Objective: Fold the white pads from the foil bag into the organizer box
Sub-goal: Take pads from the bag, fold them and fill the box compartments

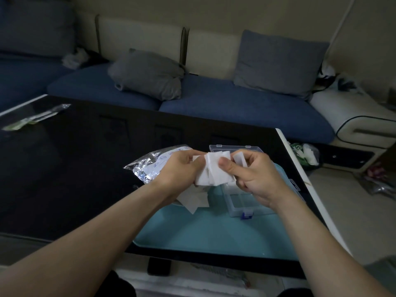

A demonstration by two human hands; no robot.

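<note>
A person's two bare hands meet at the centre of the frame over a dark glass table, both gripping a small bunch of white pads. The left hand curls round the bunch's left edge, while the right hand pinches its right side, thumb pressed on the front pad; a further folded white piece sticks up between the right hand's fingers. Just left of the hands, the crinkled foil bag lies on the table, its printed face up. Below the held bunch, several loose pads lie at the upper left corner of a turquoise tray, partly hidden by the left wrist. The clear organizer box sits open on the tray's right side, beneath and behind the right hand, its lid raised at the back and a blue latch showing on its near edge; what its compartments hold cannot be made out. At the upper left of the frame a long clear wrapper rests on the table, well apart from the work. Beyond the table, across the top of the frame, stands a blue-and-cream sofa with two grey cushions. At right, on the floor beside the table, lies a plastic bag with green print.
</note>
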